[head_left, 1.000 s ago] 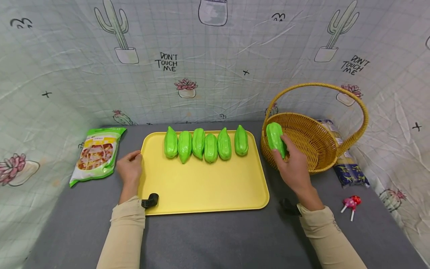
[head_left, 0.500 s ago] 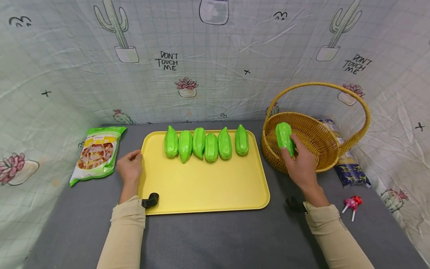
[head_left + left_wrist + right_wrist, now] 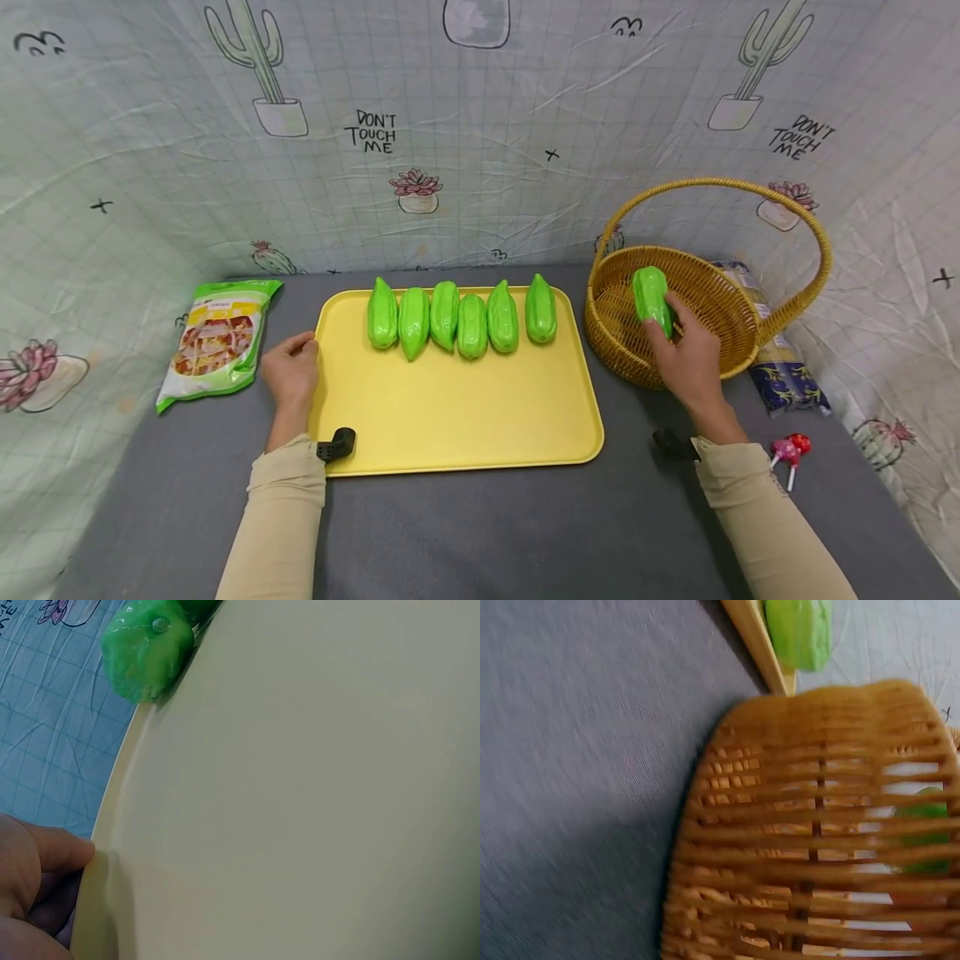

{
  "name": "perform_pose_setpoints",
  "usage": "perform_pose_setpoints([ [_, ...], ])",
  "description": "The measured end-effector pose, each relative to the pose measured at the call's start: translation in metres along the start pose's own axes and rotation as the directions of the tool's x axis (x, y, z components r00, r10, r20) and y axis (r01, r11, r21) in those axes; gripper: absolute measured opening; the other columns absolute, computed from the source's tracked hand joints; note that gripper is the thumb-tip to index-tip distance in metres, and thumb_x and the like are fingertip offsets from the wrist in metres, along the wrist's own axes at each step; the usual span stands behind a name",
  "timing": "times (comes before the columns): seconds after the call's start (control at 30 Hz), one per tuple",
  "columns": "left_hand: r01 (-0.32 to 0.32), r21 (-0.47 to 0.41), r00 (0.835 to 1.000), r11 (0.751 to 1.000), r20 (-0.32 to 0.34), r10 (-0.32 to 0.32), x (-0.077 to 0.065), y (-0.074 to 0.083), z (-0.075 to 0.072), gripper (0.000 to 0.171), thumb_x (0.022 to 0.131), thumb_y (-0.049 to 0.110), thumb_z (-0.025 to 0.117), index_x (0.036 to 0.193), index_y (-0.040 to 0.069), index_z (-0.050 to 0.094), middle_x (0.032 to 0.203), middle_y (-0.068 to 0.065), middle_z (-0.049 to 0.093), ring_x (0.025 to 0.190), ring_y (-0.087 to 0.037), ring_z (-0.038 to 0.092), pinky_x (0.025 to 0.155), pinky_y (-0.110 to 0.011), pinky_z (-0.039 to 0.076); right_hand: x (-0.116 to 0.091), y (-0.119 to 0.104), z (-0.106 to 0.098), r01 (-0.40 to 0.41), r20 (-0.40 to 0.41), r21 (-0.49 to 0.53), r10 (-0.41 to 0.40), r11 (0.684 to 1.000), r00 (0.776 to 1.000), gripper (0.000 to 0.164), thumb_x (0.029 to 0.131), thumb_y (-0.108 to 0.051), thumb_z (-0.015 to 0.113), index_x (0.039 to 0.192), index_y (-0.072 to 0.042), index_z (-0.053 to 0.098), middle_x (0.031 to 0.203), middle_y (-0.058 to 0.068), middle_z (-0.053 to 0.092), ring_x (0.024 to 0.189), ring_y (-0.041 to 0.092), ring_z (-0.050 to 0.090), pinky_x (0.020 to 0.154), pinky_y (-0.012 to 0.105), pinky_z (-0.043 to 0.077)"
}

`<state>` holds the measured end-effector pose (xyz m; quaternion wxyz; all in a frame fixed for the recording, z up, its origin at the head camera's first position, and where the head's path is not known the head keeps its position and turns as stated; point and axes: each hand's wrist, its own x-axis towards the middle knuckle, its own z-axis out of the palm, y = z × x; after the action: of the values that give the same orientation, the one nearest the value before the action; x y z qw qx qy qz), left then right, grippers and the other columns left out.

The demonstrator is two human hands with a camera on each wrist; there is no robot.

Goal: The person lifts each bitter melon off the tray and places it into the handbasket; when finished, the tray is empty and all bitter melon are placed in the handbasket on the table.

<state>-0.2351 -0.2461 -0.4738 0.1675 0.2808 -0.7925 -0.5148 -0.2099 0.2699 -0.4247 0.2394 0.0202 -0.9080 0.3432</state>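
My right hand point(image 3: 686, 358) holds a glossy green ridged gourd point(image 3: 651, 296) over the brown wicker basket point(image 3: 611, 350), the thumb and fingers on either side of it. Through the weave of the basket point(image 3: 802, 847) in the right wrist view, the green of that gourd shows blurred. My left hand point(image 3: 292, 371) is at the left edge of the yellow tray point(image 3: 465, 417). The left wrist view has its fingertips point(image 3: 71, 850) pinching the rim. Several similar gourds point(image 3: 472, 327) lie in a row along the tray's far side, the rightmost set a little apart.
A green and white food packet point(image 3: 217, 337) lies left of the tray. Beside the basket is a blue and clear packet point(image 3: 783, 379), partly hidden by it. Two lollipops point(image 3: 787, 450) lie near my right forearm. A patterned cloth point(image 3: 480, 200) hangs behind the grey table.
My right hand has moved right with the gourd, from the basket's left rim to over its inside. My left hand stays at the tray edge.
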Motion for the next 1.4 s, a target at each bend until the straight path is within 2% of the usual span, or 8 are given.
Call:
perform_pose_setpoints([
  [0.13,-0.008,-0.007,1.0,1.0,0.003,0.008,0.0,0.001,0.0,0.03,0.103,0.011,0.057,0.127,0.001,0.071,0.128,-0.022,0.068,0.114,-0.028,0.062,0.076,-0.014,0.041,0.009,0.006,-0.006,-0.026,0.013,0.015,0.026,1.0,1.0,0.054,0.102,-0.02,0.063,0.148,0.004,0.049,0.131,0.037,0.06,0.104,0.049,0.067,0.065,0.0,0.034],
  [0.23,-0.007,-0.003,1.0,1.0,0.002,0.007,-0.001,0.001,0.0,0.03,0.103,0.011,0.057,0.127,0.001,0.071,0.129,-0.022,0.068,0.115,-0.029,0.062,0.076,-0.015,0.041,0.016,0.012,-0.011,-0.076,0.037,0.031,0.074,0.997,0.997,0.056,0.102,-0.023,0.063,0.149,0.003,0.048,0.136,0.036,0.058,0.121,0.05,0.061,0.07,-0.006,0.032],
  [0.3,-0.005,0.002,1.0,1.0,0.004,0.005,-0.001,0.001,0.0,0.03,0.103,0.012,0.057,0.127,0.001,0.071,0.129,-0.023,0.068,0.116,-0.03,0.062,0.076,-0.015,0.041,0.02,0.016,-0.013,-0.1,0.049,0.019,0.099,0.995,0.994,0.056,0.102,-0.025,0.062,0.149,0.002,0.049,0.137,0.035,0.058,0.124,0.049,0.06,0.074,-0.001,0.042],
  [0.4,0.001,0.006,1.0,1.0,0.004,-0.001,-0.001,0.001,0.0,0.03,0.103,0.012,0.057,0.127,0.001,0.071,0.129,-0.023,0.068,0.117,-0.03,0.062,0.076,-0.015,0.041,0.026,0.022,-0.017,-0.126,0.087,-0.007,0.126,0.992,0.988,0.057,0.103,-0.028,0.06,0.15,0.002,0.047,0.138,0.035,0.056,0.125,0.05,0.059,0.086,0.029,0.059],
  [0.5,0.009,0.007,1.0,1.0,0.002,-0.009,0.0,0.0,0.0,0.03,0.103,0.013,0.057,0.128,0.001,0.071,0.13,-0.023,0.068,0.117,-0.03,0.061,0.076,-0.015,0.041,0.033,0.026,-0.021,-0.138,0.148,-0.053,0.145,0.989,0.978,0.059,0.106,-0.031,0.055,0.152,0.004,0.043,0.138,0.038,0.055,0.121,0.051,0.059,0.092,0.061,0.053],
  [0.9,0.012,-0.008,1.0,1.0,0.012,-0.011,0.0,0.0,0.0,0.03,0.103,0.013,0.057,0.128,0.001,0.071,0.13,-0.023,0.067,0.117,-0.03,0.061,0.076,-0.015,0.042,0.046,0.041,-0.029,-0.163,0.288,-0.188,0.213,0.969,0.934,0.062,0.107,-0.034,0.049,0.153,0.006,0.038,0.139,0.039,0.051,0.107,0.047,0.056,0.085,0.058,0.048],
  [1.23,0.01,-0.018,1.0,1.0,0.002,-0.01,0.0,-0.001,0.0,0.03,0.103,0.012,0.057,0.127,0.001,0.071,0.129,-0.022,0.068,0.116,-0.029,0.062,0.075,-0.014,0.041,0.058,0.054,-0.031,-0.214,0.362,-0.194,0.273,0.957,0.891,0.065,0.108,-0.033,0.047,0.155,0.009,0.032,0.147,0.039,0.043,0.121,0.051,0.051,0.096,0.063,0.045],
  [1.4,0.01,-0.023,1.0,1.0,0.007,-0.01,0.0,-0.001,0.0,0.03,0.103,0.012,0.057,0.127,0.001,0.071,0.129,-0.021,0.068,0.117,-0.029,0.061,0.077,-0.016,0.041,0.061,0.059,-0.031,-0.228,0.395,-0.227,0.304,0.947,0.867,0.064,0.108,-0.03,0.048,0.152,0.013,0.033,0.145,0.04,0.042,0.115,0.049,0.053,0.089,0.058,0.047],
])
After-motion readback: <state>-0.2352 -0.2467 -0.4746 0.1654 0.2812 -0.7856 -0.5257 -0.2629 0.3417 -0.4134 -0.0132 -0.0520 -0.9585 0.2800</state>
